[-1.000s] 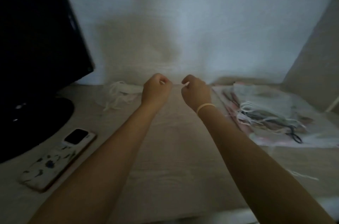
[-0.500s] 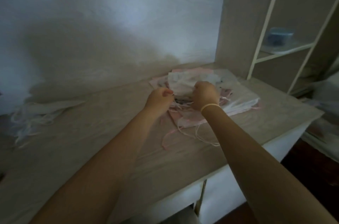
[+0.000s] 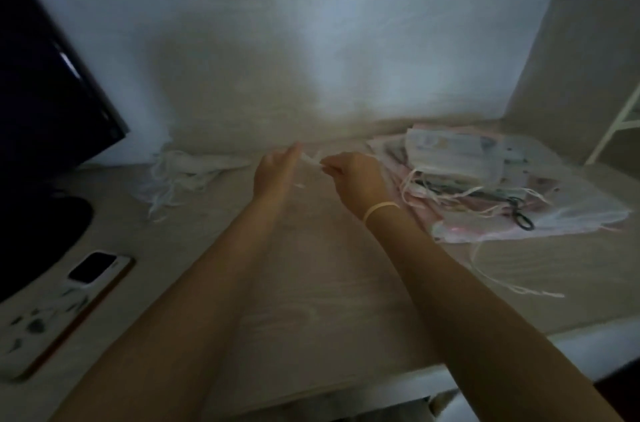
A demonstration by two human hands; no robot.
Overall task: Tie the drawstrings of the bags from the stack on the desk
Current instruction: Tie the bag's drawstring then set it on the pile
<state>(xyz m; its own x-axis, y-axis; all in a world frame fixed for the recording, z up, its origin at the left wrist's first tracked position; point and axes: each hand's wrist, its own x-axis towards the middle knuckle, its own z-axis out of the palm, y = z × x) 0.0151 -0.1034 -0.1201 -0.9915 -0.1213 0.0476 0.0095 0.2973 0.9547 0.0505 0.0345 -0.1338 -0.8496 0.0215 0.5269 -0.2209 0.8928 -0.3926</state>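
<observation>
Drawstrings of a sheer, barely visible bag were held taut above the middle of the desk, pinched between the left hand and the right hand. Left-hand fingers were blurred. The stack lay just right of the hands. For a firm knot, both ends would best be pulled evenly, with tension kept while looping.

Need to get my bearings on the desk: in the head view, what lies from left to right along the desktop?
Monitor → phone → loose pile of white bags → left hand → right hand, a pale drawstring between the two hands → stack of bags.
</observation>
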